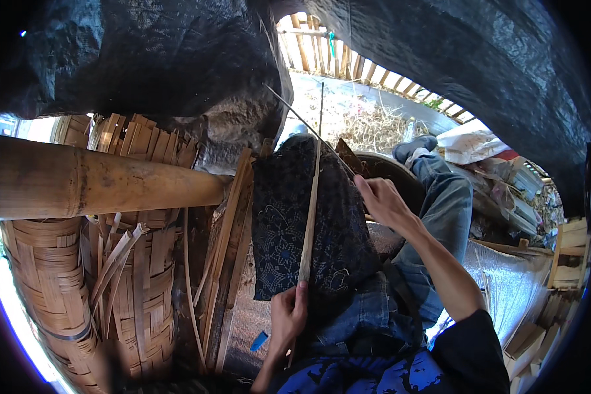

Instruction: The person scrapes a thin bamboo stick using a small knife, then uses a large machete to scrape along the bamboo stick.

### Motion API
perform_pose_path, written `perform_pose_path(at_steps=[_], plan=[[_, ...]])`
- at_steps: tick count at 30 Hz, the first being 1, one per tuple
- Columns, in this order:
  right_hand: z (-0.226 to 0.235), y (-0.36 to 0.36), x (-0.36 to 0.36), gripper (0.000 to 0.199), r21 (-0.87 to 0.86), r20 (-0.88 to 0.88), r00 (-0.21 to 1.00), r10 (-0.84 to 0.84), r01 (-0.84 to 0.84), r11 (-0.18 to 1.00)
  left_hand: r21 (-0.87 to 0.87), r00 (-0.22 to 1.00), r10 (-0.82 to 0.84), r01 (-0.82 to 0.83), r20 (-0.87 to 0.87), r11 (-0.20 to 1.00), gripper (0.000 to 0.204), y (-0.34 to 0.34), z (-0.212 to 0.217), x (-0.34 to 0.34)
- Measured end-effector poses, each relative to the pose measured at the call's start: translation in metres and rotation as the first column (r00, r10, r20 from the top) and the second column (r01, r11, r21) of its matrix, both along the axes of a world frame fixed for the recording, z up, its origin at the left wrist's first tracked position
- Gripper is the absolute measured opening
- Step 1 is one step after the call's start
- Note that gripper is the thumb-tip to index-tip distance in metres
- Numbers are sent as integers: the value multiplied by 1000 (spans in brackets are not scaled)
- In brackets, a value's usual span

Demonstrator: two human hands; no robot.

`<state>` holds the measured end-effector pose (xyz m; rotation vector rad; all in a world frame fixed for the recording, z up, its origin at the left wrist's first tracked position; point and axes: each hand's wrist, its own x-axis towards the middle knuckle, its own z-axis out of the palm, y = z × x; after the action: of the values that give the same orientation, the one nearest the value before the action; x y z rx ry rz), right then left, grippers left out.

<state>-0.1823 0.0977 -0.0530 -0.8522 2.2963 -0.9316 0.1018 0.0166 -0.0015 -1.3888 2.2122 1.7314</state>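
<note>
My left hand (287, 316) is closed round the lower end of a long, pale bamboo strip (311, 217). The strip slants up and away over my lap and narrows to a thin far tip. My right hand (384, 202) is closed, thumb forward, on a long, thin, stick-like piece (299, 115). That piece runs up to the left and crosses the strip near its upper part; whether it is a blade or a rod I cannot tell. Under both lies a dark blue patterned cloth (285, 240), spread over my thigh.
On the left stand woven bamboo baskets (46, 269) with split strips, behind a thick bamboo pole (111, 177). Wooden slats (223, 262) lean beside my lap. A blue scrap (259, 341) lies near my left hand. Dark plastic sheeting (453, 59) hangs overhead; stacked wood (528, 338) is at right.
</note>
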Motion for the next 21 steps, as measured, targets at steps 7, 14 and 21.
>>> perform_pose_path(at_steps=[7, 14, 21], plan=[[42, 36, 43, 53, 15, 153, 983, 100, -104, 994, 385, 984, 172, -177, 47, 906, 53, -21, 20, -26], [29, 36, 56, 57, 132, 68, 970, 235, -242, 961, -10, 997, -73, 73, 17, 997, 52, -32, 5, -53], [25, 32, 59, 61, 79, -194, 946, 261, -250, 965, -358, 970, -116, 189, 215, 915, 44, -16, 7, -55]])
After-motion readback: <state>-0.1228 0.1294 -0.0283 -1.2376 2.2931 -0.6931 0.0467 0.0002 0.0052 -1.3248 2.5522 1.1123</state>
